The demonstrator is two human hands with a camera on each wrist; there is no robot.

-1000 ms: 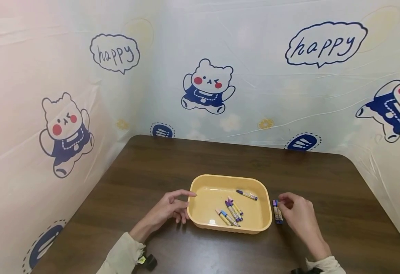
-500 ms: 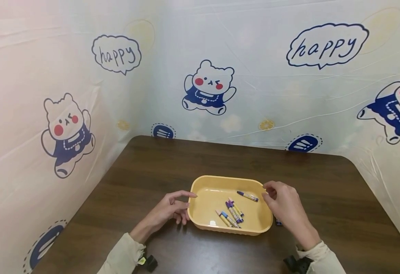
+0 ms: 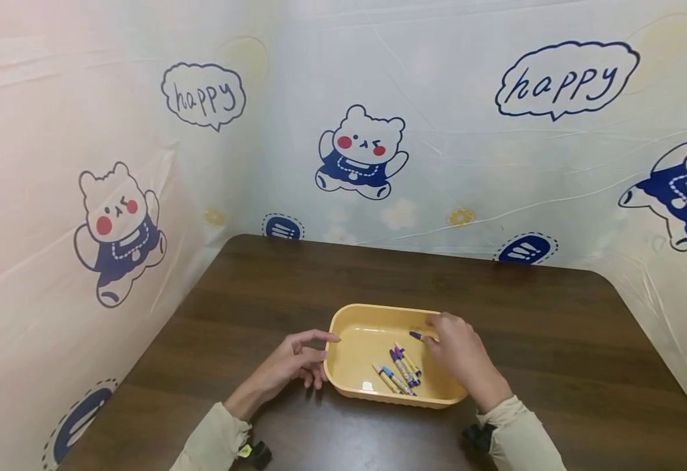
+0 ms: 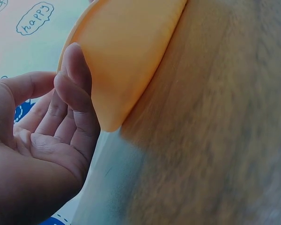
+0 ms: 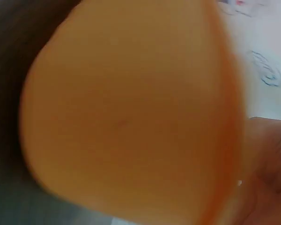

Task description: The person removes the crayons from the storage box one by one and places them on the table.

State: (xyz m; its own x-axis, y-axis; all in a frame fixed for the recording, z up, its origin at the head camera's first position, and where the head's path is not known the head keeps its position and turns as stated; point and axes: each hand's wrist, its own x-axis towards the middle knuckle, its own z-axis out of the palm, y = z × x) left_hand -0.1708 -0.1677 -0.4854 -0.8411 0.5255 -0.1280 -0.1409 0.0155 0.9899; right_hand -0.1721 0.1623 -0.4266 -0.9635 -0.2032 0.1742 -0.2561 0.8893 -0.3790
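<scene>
Head view: left hand (image 3: 293, 360) pinches the rim of a glossy, yellow, round-cornered tub (image 3: 351, 367). Slim, pattern-wrapped crayons (image 3: 399, 381) lie inside, right of that grip. Right hand (image 3: 462, 350) hovers opposite; whether it holds anything cannot be told.

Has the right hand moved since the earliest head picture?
Yes: judged against the table, the right hand shifted leftward, from beside the yellow tray to over its right part.
</scene>
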